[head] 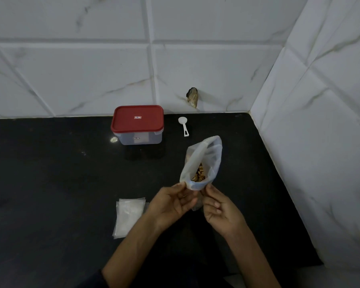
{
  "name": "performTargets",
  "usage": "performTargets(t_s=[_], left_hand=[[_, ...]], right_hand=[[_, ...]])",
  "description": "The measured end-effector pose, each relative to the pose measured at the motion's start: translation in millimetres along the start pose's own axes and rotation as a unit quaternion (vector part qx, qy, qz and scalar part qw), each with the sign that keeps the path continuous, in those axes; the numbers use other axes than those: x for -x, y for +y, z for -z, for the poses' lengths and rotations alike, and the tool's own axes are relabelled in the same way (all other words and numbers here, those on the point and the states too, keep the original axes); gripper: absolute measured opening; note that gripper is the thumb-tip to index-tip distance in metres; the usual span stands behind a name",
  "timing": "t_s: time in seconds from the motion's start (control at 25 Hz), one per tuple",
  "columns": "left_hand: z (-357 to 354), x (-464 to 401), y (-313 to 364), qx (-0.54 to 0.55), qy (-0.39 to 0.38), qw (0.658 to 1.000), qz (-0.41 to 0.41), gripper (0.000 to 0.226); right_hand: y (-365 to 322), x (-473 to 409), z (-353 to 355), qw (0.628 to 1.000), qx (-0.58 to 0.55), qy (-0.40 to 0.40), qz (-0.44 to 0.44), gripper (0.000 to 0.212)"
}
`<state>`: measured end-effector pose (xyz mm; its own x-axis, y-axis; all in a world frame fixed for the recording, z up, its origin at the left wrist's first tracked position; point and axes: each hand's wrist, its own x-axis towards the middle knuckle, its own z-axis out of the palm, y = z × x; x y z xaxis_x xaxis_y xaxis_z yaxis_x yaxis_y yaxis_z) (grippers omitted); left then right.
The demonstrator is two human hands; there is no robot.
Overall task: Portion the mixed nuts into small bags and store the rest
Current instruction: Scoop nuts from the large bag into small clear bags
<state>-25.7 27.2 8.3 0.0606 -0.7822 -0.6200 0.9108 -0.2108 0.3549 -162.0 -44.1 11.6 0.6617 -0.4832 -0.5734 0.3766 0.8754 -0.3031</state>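
Translucent, crinkly plastic is what we hold: the large bag of mixed nuts (202,163) is lifted above the black surface (50,173), our left hand (173,202) pinching one side of its mouth and our right hand (218,206) pinching the other. Its long axis runs away from us, towards the wall, with the open mouth at our fingertips and the brown nuts (199,174) just inside it. Flat, clear small bags (129,215) lie stacked just left of our left hand, so that hand is nearer to them. Further back stand a rectangular container with a smooth red lid (137,118) and, to its right, a white plastic scoop (183,126). We judge that no portion is bagged yet.
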Motion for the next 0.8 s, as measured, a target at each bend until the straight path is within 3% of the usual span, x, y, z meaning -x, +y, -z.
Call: performTargets(t_s=[0.04, 0.08, 0.16, 0.28, 0.4, 0.52, 0.6, 0.64, 0.68, 0.76, 0.8], left_hand=[[1, 1, 5, -0.130, 0.029, 0.991, -0.021, 0.025], [3, 0, 10, -0.274, 0.073, 0.957, -0.057, 0.027], [3, -6, 21, -0.473, 0.152, 0.856, -0.144, 0.036], [-12, -15, 37, -0.593, 0.148, 0.765, -0.200, 0.032], [-21, -26, 43, -0.638, 0.147, 0.741, -0.146, 0.024], [-25, -32, 43, -0.632, 0.128, 0.757, -0.102, 0.016], [-25, -34, 42, -0.589, 0.116, 0.794, -0.100, 0.014], [-24, -34, 42, -0.540, 0.115, 0.828, -0.097, 0.014], [-23, -33, 42, -0.460, 0.112, 0.876, -0.090, 0.015], [-17, -35, 44, -0.200, 0.068, 0.976, -0.046, 0.019], [-12, -35, 45, -0.065, 0.045, 0.997, -0.015, 0.023]], right_hand=[[-2, 1, -1, 0.998, 0.061, 0.011, 0.020, 0.009], [-4, 3, -1, 0.992, 0.118, 0.024, 0.039, 0.008], [-4, 3, -1, 0.974, 0.212, 0.039, 0.065, 0.010], [1, 4, -7, 0.954, 0.287, 0.045, 0.076, 0.012], [0, 7, -10, 0.950, 0.300, 0.051, 0.074, 0.013], [-3, 8, -8, 0.949, 0.299, 0.059, 0.078, 0.013], [-2, 7, -6, 0.950, 0.297, 0.056, 0.078, 0.013], [-1, 7, -5, 0.951, 0.295, 0.056, 0.079, 0.013], [0, 6, -4, 0.952, 0.290, 0.058, 0.080, 0.014], [0, 4, -1, 0.958, 0.268, 0.062, 0.079, 0.015], [0, 3, 1, 0.962, 0.253, 0.064, 0.077, 0.015]])
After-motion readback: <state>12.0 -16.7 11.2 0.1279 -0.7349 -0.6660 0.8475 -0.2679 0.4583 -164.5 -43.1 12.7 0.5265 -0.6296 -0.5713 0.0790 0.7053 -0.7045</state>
